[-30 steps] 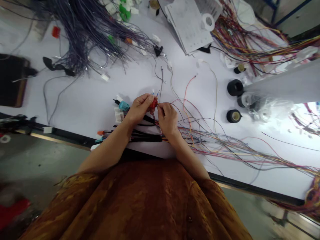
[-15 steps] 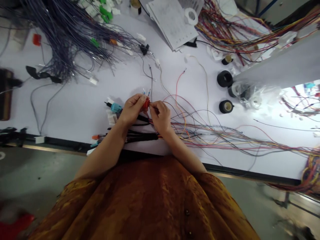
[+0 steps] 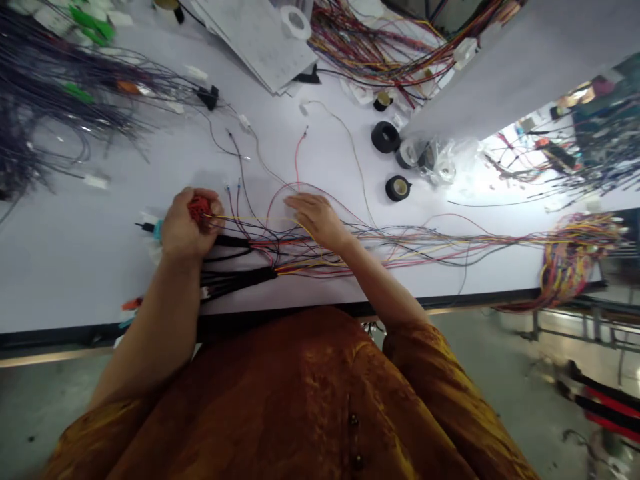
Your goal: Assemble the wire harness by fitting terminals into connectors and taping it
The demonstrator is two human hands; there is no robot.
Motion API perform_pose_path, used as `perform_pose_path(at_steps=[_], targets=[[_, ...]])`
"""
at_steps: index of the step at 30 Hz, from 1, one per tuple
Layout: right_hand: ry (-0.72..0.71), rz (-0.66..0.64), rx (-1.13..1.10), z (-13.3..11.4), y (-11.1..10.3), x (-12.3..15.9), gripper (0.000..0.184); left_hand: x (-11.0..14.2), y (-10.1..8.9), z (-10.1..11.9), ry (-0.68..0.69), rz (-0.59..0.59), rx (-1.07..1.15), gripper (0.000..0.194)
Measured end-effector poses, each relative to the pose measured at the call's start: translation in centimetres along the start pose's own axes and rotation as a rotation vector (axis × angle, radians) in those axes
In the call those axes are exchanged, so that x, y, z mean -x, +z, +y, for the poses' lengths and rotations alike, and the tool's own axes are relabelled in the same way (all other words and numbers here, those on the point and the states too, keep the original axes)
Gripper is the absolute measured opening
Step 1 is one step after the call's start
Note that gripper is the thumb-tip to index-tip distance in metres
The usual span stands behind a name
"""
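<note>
My left hand [image 3: 186,223] is closed around a red connector housing [image 3: 200,208], its face with many small cavities turned up. Thin wires, one of them yellow, run from the housing toward the right. My right hand [image 3: 320,221] lies low over the loose wires [image 3: 360,250], fingers stretched out to the left. A yellow wire passes under or beside these fingers; whether they touch it I cannot tell. Two wires with blue-sealed terminal ends [image 3: 233,189] stand up between the hands. Black-sleeved branches [image 3: 250,277] lie below, and a light-blue connector [image 3: 158,230] shows beside my left wrist.
Several rolls of black tape [image 3: 398,188] stand to the right, near clear plastic bags [image 3: 447,163]. Papers [image 3: 260,47] lie at the back. Dark wire bundles [image 3: 60,100] spread at the left; coloured wires [image 3: 565,260] hang over the table edge at right.
My view has swung to the right. My right hand has moved away from the red connector and its fingers have straightened. My left hand still holds the connector, now turned cavity face up.
</note>
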State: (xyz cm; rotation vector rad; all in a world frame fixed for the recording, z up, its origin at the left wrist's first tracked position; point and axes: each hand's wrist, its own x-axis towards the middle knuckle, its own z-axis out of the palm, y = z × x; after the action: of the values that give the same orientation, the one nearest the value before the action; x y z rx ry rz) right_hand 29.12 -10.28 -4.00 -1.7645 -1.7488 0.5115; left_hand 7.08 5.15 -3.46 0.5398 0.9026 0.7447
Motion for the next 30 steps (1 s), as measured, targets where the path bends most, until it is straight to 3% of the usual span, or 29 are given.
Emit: perform_pose_path(at_steps=[2, 4, 6, 9, 12, 15, 17, 23, 24, 28, 30], targets=[[0.041, -0.093, 0.012, 1.2, 0.0, -2.0, 0.028, 0.2, 0.0, 0.1, 0.017, -0.002, -0.027, 0.054], [0.177, -0.001, -0.043, 2.3, -1.3, -3.5, 0.023, 0.3, 0.0, 0.2, 0.017, 0.0, -0.045, 0.054], [0.29, 0.176, -0.093, 3.2, -4.0, -3.5, 0.023, 0.3, 0.0, 0.4, 0.014, 0.002, -0.053, 0.053], [0.397, 0.334, -0.06, 3.7, -8.3, 0.3, 0.032, 0.1, -0.1, 0.5, 0.01, -0.013, -0.058, 0.052], [0.455, 0.218, -0.069, 2.6, -10.2, 6.8, 0.023, 0.0, 0.0, 0.6, -0.002, -0.009, -0.064, 0.051], [0.498, 0.06, -0.055, 0.8, -9.4, 12.3, 0.02, 0.3, 0.4, 0.6, 0.002, 0.015, -0.089, 0.051], [0.521, 0.039, -0.004, -0.3, -8.5, 14.4, 0.018, 0.6, 0.8, 0.6, 0.004, 0.034, -0.098, 0.049], [0.471, 0.335, 0.27, -3.4, -8.6, 15.1, 0.016, 1.2, 1.3, 0.6, -0.008, 0.079, -0.12, 0.047], [0.46, 0.336, 0.286, -3.8, -8.6, 14.9, 0.016, 1.2, 1.3, 0.6, -0.007, 0.078, -0.117, 0.047], [0.502, 0.02, 0.215, -4.3, -7.5, 14.6, 0.015, 1.0, 1.0, 0.7, -0.006, 0.061, -0.108, 0.045], [0.573, -0.058, 0.281, -3.5, -6.6, 14.7, 0.022, 1.0, 1.1, 0.7, -0.008, 0.069, -0.108, 0.044]])
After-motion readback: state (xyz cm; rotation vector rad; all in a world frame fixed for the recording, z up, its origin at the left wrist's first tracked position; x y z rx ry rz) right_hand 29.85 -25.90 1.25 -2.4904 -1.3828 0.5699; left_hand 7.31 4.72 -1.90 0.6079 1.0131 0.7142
